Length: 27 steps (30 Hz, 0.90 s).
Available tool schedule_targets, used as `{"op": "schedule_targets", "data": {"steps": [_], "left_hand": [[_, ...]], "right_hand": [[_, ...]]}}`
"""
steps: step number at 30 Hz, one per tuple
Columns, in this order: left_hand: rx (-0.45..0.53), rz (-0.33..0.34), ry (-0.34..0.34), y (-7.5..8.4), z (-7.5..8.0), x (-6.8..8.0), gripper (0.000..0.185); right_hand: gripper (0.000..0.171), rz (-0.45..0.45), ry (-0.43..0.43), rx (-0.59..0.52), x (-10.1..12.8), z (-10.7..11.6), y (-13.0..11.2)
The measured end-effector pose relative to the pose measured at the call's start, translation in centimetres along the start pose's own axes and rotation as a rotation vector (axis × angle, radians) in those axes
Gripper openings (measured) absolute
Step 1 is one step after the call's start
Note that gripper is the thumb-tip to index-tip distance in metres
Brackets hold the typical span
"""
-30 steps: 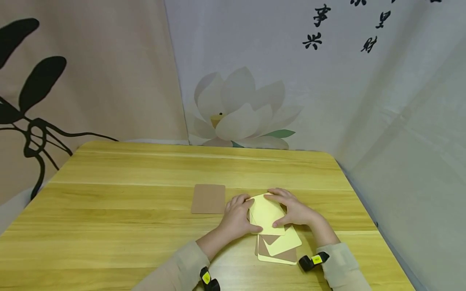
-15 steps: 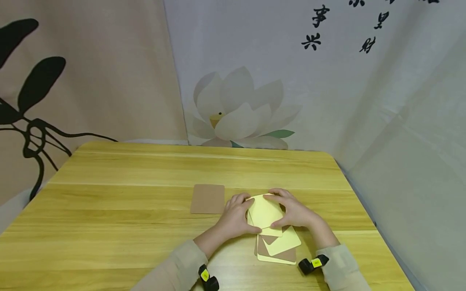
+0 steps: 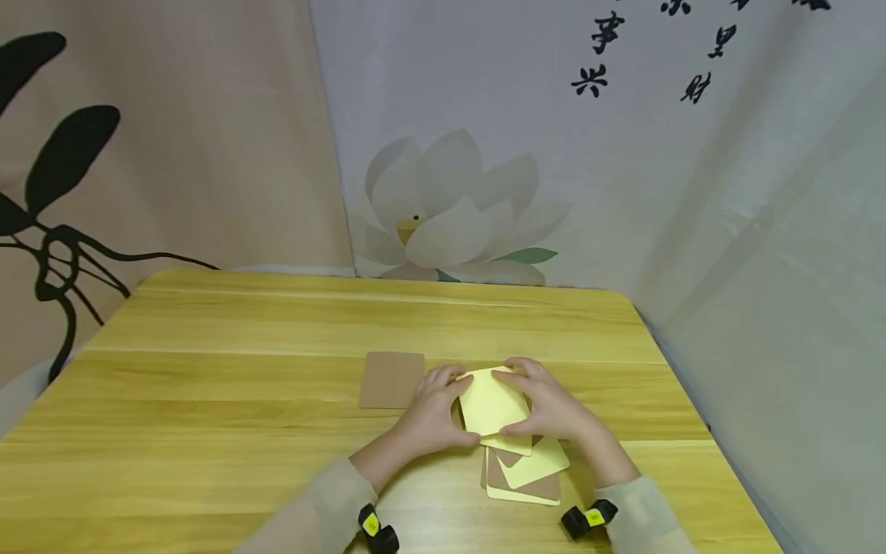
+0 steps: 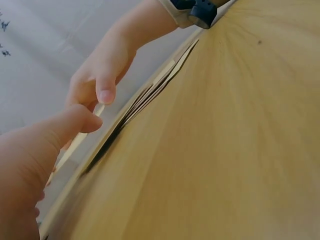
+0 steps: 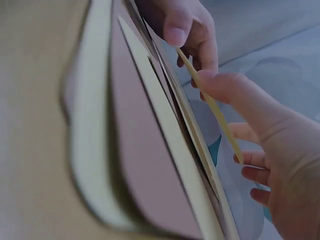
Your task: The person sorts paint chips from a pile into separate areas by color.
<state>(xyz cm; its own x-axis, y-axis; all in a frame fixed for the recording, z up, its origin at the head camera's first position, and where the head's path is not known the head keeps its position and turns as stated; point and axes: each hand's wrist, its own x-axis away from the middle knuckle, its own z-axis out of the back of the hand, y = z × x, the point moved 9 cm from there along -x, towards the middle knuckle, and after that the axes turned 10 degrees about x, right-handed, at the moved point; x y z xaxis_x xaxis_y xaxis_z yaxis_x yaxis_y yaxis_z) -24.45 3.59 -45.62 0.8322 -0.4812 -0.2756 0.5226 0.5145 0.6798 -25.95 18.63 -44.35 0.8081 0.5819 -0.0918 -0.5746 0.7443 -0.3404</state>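
Note:
Both hands hold one pale yellow square card [image 3: 491,402] by its edges, lifted just above a loose stack of yellow and brown cards [image 3: 524,473] on the wooden table [image 3: 242,400]. My left hand [image 3: 432,415] grips the card's left edge with thumb under and fingers curled over. My right hand [image 3: 550,406] grips the right edge. In the right wrist view the thin card [image 5: 210,102] is pinched between thumb and fingers above the fanned stack [image 5: 150,150]. In the left wrist view the card [image 4: 77,142] appears edge-on between both thumbs.
A single brown card [image 3: 391,379] lies flat on the table just left of my left hand. Printed cloth backdrops [image 3: 484,154] stand close behind and to the right of the table. The table's right edge [image 3: 681,385] is near the stack.
Both hands and the held yellow card have shifted slightly left, away from the stack; the grip is unchanged.

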Motion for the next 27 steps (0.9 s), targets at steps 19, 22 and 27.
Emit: {"op": "schedule_targets", "data": {"steps": [19, 22, 27], "left_hand": [[0.045, -0.036, -0.066, -1.7, 3.5, 4.7, 0.094], [0.044, -0.027, -0.083, -2.0, 3.9, 5.4, 0.094], [0.025, -0.035, -0.090, -2.2, 4.8, 6.6, 0.094]], "right_hand": [[0.092, 0.058, -0.010, 0.051, -0.3, -1.6, -5.9], [0.092, 0.055, 0.000, 0.069, -0.4, -2.0, -6.7], [0.093, 0.066, 0.010, 0.092, -0.5, -2.9, -8.0]]}}
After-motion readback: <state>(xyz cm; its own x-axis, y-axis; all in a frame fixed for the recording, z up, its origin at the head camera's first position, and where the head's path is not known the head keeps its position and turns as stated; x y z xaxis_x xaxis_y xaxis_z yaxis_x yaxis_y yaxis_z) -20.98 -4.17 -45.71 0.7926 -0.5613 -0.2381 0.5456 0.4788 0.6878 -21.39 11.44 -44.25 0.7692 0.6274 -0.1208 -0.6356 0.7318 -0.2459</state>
